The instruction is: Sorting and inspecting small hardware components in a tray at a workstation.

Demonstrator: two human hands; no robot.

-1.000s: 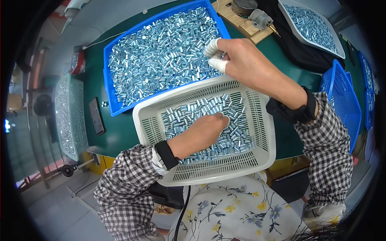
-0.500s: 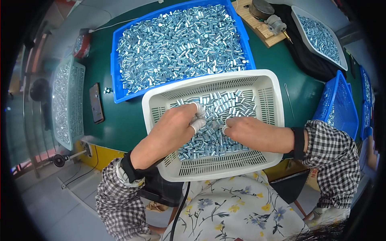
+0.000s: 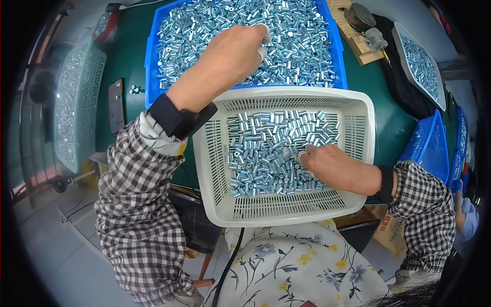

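Note:
Short silver metal sleeves fill the bottom of the white slotted basket in front of me; many lie side by side in rows at its far side. Over the blue tray, heaped with the same kind of sleeves, reaches my left hand. Its capped thumb and forefinger are apart, with nothing visible between them; the other fingers are hidden. My right hand rests low over the sleeves at the basket's right side. Its fingers are curled together, and what they hold, if anything, is hidden.
A phone and a few loose sleeves lie left of the tray. A pale green basket stands at the far left. To the right are a wooden board with a metal device, a white tray of parts and a blue basket.
My left hand has gone from the white basket up and away to the blue tray. My right hand stays at the sleeves. The whole view has shifted slightly.

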